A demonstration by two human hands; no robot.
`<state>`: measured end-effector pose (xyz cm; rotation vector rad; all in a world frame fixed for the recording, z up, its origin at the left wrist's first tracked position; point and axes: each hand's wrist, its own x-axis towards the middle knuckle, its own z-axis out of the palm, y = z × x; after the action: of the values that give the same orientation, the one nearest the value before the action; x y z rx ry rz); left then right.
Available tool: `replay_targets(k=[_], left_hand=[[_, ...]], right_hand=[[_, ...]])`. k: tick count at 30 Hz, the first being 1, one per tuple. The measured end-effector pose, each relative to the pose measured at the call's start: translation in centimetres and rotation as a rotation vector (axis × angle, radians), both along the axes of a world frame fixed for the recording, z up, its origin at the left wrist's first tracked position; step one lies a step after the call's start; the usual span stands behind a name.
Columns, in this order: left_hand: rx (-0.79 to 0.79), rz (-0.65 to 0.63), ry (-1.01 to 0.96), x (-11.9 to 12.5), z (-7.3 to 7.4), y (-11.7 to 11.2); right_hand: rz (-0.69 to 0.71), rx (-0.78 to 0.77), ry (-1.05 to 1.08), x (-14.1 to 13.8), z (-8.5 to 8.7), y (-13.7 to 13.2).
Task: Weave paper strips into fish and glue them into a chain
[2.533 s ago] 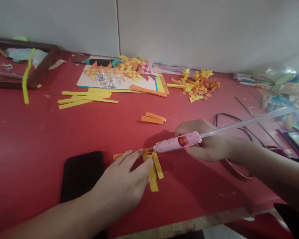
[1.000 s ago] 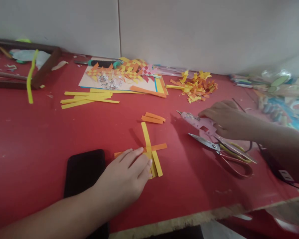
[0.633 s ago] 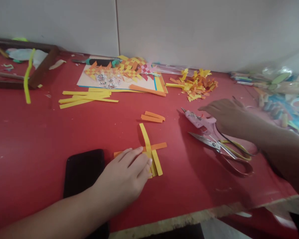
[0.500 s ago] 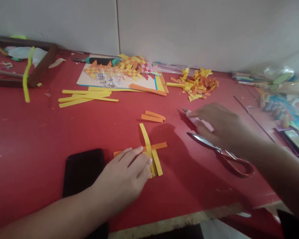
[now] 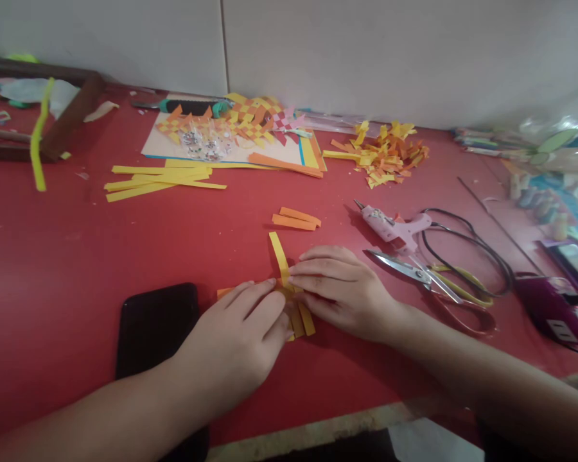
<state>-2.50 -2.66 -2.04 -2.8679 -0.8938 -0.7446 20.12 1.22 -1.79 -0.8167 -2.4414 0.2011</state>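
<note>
On the red table, yellow paper strips (image 5: 278,251) cross an orange paper strip (image 5: 225,292); most of the crossing is hidden under my fingers. My left hand (image 5: 250,333) presses the strips down from the left, fingers bent and closed on them. From the right, my right hand (image 5: 344,292) has its fingertips together on the same strips, beside the upright yellow one. Just beyond my hands lie two short orange strips (image 5: 296,219). To the right rest a pink glue gun (image 5: 390,228) and open scissors (image 5: 426,277), both untouched.
A black phone (image 5: 157,330) lies by my left forearm. Farther back are loose yellow strips (image 5: 158,181), woven paper pieces (image 5: 253,122) on paper sheets, and a heap of yellow-orange scraps (image 5: 390,154). A wooden frame (image 5: 77,115) stands left; a purple box (image 5: 553,311) sits right.
My right hand has moved left from the glue gun, letting go of it, and now rests on the crossed strips. My left hand has stayed on them. The view has shifted slightly.
</note>
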Motion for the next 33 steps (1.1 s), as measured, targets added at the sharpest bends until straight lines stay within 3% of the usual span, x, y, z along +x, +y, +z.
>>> replay_targets(k=[10, 19, 33], left_hand=[[-0.014, 0.013, -0.004, 0.06, 0.32, 0.26], [-0.019, 0.030, -0.022, 0.19, 0.44, 0.28], [-0.035, -0.009, -0.008, -0.10, 0.13, 0.23]], right_hand=[[0.040, -0.022, -0.002, 0.48, -0.73, 0.17], [0.059, 0.045, -0.039, 0.41, -0.63, -0.12], [0.043, 0.019, -0.047, 0.30, -0.70, -0.09]])
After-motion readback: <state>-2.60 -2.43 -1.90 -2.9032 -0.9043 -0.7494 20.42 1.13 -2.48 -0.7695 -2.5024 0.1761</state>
